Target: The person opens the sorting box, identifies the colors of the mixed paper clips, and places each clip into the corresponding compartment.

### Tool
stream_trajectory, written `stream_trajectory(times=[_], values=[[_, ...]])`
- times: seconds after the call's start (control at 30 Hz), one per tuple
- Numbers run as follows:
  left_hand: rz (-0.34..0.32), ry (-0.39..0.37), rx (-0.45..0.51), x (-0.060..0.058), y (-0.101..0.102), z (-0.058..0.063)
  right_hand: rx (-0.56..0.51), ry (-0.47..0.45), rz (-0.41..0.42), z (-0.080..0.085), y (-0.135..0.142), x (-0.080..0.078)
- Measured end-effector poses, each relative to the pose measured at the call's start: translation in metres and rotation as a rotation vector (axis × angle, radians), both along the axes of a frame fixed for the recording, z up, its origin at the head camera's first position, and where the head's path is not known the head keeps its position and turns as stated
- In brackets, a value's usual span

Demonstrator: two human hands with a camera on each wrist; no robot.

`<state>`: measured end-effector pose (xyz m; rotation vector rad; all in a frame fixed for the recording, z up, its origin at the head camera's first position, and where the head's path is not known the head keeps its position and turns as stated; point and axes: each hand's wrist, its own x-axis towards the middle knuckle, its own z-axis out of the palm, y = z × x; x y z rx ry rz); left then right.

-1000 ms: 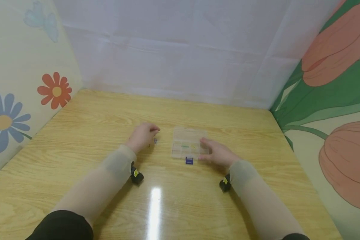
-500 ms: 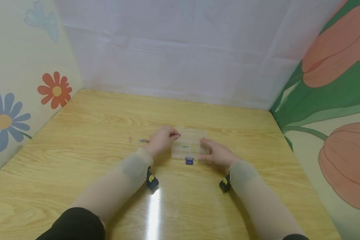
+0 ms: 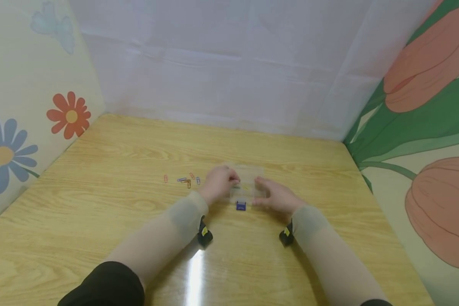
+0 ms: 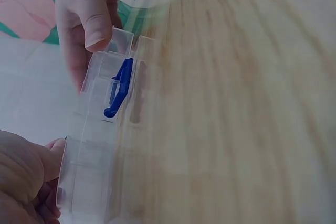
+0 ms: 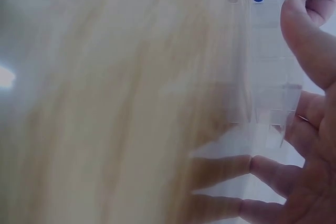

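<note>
A clear compartment box [image 3: 250,171] lies on the table with a blue latch [image 3: 241,206] on its near side. My left hand [image 3: 219,182] is over the box's left part, thumb and finger pinched on a paper clip that they mostly hide; a small dark tip shows there in the left wrist view. A green paper clip [image 3: 236,187] and a yellow paper clip [image 3: 246,187] lie in separate compartments. My right hand [image 3: 277,195] grips the box's right end, its thumb [image 5: 302,38] on the near rim and its fingers spread along the side.
Left of the box lie several loose paper clips: red [image 3: 165,179], blue [image 3: 198,180] and brown [image 3: 188,183] among them. Behind the wooden table [image 3: 137,144] hangs a white cloth [image 3: 229,68]. Painted panels stand at both sides.
My left hand has moved right from the loose paper clips to over the box, uncovering the clips on the table. The right hand has kept its hold on the box.
</note>
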<state>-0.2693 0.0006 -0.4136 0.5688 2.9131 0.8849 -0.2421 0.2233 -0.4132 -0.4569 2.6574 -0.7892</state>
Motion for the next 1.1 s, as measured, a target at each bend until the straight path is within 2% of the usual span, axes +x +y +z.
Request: stream_trajectory(times=[0.47,0.73,0.93,1.1], values=[[-0.014,-0.018,-0.019,0.004,0.002,0.004,0.009,0.002,0.006,0.002,0.000,0.001],[-0.032,-0.005,0.024,0.003,-0.001,0.001,0.014,0.011,0.017,0.002,0.000,0.001],[-0.044,0.014,0.060,0.003,-0.008,-0.001,0.003,0.002,0.005,0.002,0.000,0.002],[-0.047,0.030,0.096,0.001,-0.024,0.000,0.002,-0.001,0.001,0.002,0.000,0.002]])
